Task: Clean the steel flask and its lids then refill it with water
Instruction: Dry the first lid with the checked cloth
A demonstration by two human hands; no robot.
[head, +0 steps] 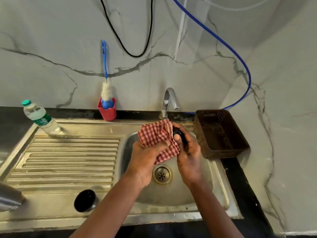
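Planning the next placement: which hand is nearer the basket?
Right. The right hand, holding a lid, is just left of the basket; the left hand is farther left, gripping the cloth.

Over the sink (197, 194), my left hand (145, 160) grips a red-checked cloth (154, 136) against the small black lid (178, 134) held in my right hand (188, 158); a second lid (84, 200) and the steel flask (9, 197) sit on the drainboard (68, 160)

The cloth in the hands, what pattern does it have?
The cloth has red and white checks; the head view shows it.
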